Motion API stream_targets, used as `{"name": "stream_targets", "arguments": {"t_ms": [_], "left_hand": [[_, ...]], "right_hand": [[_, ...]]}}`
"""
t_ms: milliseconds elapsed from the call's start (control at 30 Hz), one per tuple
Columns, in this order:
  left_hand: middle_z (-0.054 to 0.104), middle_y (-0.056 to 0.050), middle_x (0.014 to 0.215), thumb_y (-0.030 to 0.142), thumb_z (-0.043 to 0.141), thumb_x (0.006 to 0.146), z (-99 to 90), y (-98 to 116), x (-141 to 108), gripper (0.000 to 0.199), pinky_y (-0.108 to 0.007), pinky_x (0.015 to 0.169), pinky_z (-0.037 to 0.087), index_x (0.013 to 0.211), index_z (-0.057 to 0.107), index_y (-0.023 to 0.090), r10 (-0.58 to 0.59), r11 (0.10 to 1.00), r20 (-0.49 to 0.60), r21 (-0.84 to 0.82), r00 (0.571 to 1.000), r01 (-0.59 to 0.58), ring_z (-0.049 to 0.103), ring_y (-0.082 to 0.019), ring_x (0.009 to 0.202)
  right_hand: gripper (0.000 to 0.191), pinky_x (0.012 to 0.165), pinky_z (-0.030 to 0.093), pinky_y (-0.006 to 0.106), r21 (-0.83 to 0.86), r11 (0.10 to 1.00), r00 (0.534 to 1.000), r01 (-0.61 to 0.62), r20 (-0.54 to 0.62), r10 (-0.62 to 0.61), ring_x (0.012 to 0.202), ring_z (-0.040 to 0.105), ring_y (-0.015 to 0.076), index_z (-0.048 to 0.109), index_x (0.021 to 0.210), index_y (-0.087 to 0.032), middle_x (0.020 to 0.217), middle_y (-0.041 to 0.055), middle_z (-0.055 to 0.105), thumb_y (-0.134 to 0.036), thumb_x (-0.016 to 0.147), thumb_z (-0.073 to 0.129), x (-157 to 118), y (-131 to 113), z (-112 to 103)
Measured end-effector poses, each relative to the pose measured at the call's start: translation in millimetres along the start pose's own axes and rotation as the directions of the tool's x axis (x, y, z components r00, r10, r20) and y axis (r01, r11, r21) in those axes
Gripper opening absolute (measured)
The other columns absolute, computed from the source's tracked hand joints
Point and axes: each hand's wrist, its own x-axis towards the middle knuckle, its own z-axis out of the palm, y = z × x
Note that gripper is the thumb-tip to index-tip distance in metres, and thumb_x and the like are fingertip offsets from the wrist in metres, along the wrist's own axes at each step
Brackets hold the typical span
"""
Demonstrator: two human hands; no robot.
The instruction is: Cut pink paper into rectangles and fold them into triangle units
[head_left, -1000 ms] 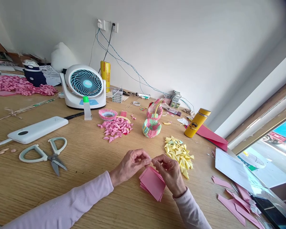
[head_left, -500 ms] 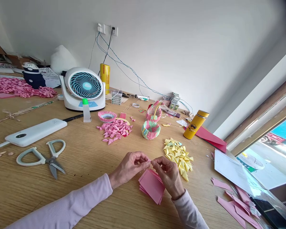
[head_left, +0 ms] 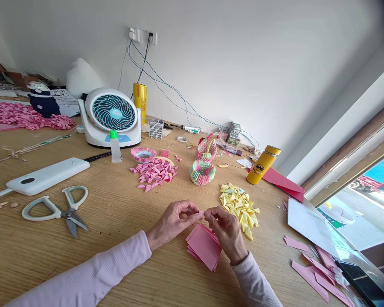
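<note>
Between the fingertips of both hands is a small folded piece of pink paper (head_left: 201, 212), mostly covered by the fingers. My left hand (head_left: 176, 221) pinches it from the left, thumb against forefinger. From the right, my right hand (head_left: 225, 230) is closed on its other end. Just below the hands lies a loose stack of pink paper rectangles (head_left: 204, 249) on the wooden table (head_left: 121, 264). A heap of folded yellow paper triangles (head_left: 240, 207) sits beyond my right hand. Farther off to the left is a pile of folded pink paper pieces (head_left: 153, 174).
Open scissors (head_left: 72, 217) and a white power bank (head_left: 48, 175) lie left. Behind stand a fan (head_left: 113, 115), a glue bottle (head_left: 115, 147), folded-paper baskets (head_left: 202, 172) and a yellow flask (head_left: 263, 165). Pink paper strips (head_left: 310, 279) and a phone (head_left: 365, 283) lie right.
The hands stay in nearly the same place with slight finger movement at the small pink paper. The fingertips are a little farther apart, showing more of it.
</note>
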Motion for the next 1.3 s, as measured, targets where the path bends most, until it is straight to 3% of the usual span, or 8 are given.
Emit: {"name": "stream_targets", "arguments": {"t_ms": [133, 300, 467, 567, 667, 767, 900, 1300], "left_hand": [[0.061, -0.001, 0.069, 0.041, 0.065, 0.081, -1.6, 1, 0, 0.027, -0.021, 0.059, 0.043, 0.079, 0.066, 0.014, 0.031, 0.997, -0.022, 0.066, 0.999, -0.029, 0.053, -0.011, 0.061], [0.053, 0.002, 0.060, 0.042, 0.064, 0.081, -0.8, 6, -2, 0.029, -0.019, 0.050, 0.037, 0.083, 0.066, 0.013, -0.022, 0.998, -0.012, -0.062, 1.000, 0.021, 0.048, -0.010, 0.054], [0.062, -0.002, 0.073, 0.041, 0.064, 0.082, 2.7, 7, -4, 0.029, -0.020, 0.051, 0.041, 0.084, 0.064, 0.012, -0.043, 0.987, 0.007, -0.155, 0.999, 0.044, 0.052, -0.009, 0.056], [0.059, 0.000, 0.065, 0.040, 0.064, 0.082, 3.2, 8, -4, 0.028, -0.020, 0.048, 0.039, 0.082, 0.062, 0.012, -0.088, 0.978, 0.026, -0.189, 0.996, 0.092, 0.051, -0.009, 0.052], [0.052, 0.004, 0.054, 0.039, 0.065, 0.079, 2.6, 10, -3, 0.026, -0.018, 0.042, 0.032, 0.075, 0.059, 0.013, -0.166, 0.957, -0.011, -0.242, 0.986, 0.159, 0.046, -0.008, 0.047], [0.052, 0.004, 0.056, 0.035, 0.066, 0.077, 1.6, 10, -2, 0.023, -0.016, 0.040, 0.027, 0.072, 0.058, 0.014, -0.213, 0.933, -0.044, -0.306, 0.976, 0.190, 0.041, -0.005, 0.046], [0.049, 0.004, 0.057, 0.034, 0.066, 0.077, 0.7, 9, -3, 0.022, -0.015, 0.039, 0.024, 0.072, 0.057, 0.014, -0.258, 0.912, -0.011, -0.333, 0.966, 0.240, 0.035, -0.004, 0.045], [0.053, 0.003, 0.057, 0.044, 0.051, 0.090, 1.1, 4, -3, 0.032, -0.018, 0.041, 0.037, 0.079, 0.054, 0.014, -0.155, 0.937, 0.148, -0.290, 0.977, 0.192, 0.050, -0.008, 0.045]], "right_hand": [[0.029, 0.047, 0.040, 0.022, 0.023, 1.000, 1.000, -0.016, -0.001, 0.016, 0.052, 0.048, 0.0109, 0.069, 0.080, -0.016, 0.067, 0.0029, 0.063, -0.043, 0.085, 0.061, 0, -1, 1], [0.027, 0.048, 0.045, 0.022, 0.218, 0.974, 0.998, -0.065, 0.026, 0.061, 0.054, 0.056, 0.0117, 0.064, 0.085, -0.017, 0.073, 0.0044, 0.067, -0.043, 0.081, 0.066, 0, -7, 6], [0.027, 0.048, 0.046, 0.022, 0.318, 0.944, 0.996, -0.084, 0.033, 0.077, 0.054, 0.060, 0.0121, 0.059, 0.083, -0.017, 0.070, 0.0040, 0.067, -0.043, 0.081, 0.067, 0, -9, 10], [0.023, 0.048, 0.047, 0.022, 0.250, 0.967, 0.998, -0.055, 0.004, 0.055, 0.053, 0.059, 0.0116, 0.060, 0.087, -0.017, 0.071, 0.0041, 0.066, -0.040, 0.084, 0.064, -2, -11, 10], [0.021, 0.048, 0.050, 0.023, 0.037, 0.993, 0.992, 0.110, -0.070, -0.107, 0.064, 0.061, 0.0143, 0.061, 0.105, -0.020, 0.092, 0.0082, 0.066, -0.032, 0.089, 0.057, -4, -16, 8], [0.029, 0.057, 0.053, 0.026, -0.238, 0.917, 0.946, 0.319, 0.013, -0.325, 0.085, 0.062, 0.0192, 0.063, 0.116, -0.026, 0.115, 0.0102, 0.060, -0.022, 0.089, 0.054, -6, -19, 7], [0.024, 0.072, 0.052, 0.032, -0.438, 0.790, 0.894, 0.428, 0.077, -0.442, 0.090, 0.063, 0.0219, 0.067, 0.110, -0.028, 0.104, 0.0080, 0.067, -0.020, 0.091, 0.055, -5, -19, 6], [0.008, 0.058, 0.050, 0.024, -0.220, 0.932, 0.952, 0.289, -0.034, -0.303, 0.067, 0.064, 0.0147, 0.065, 0.090, -0.018, 0.080, 0.0041, 0.070, -0.023, 0.087, 0.061, -5, -19, 13]]}}
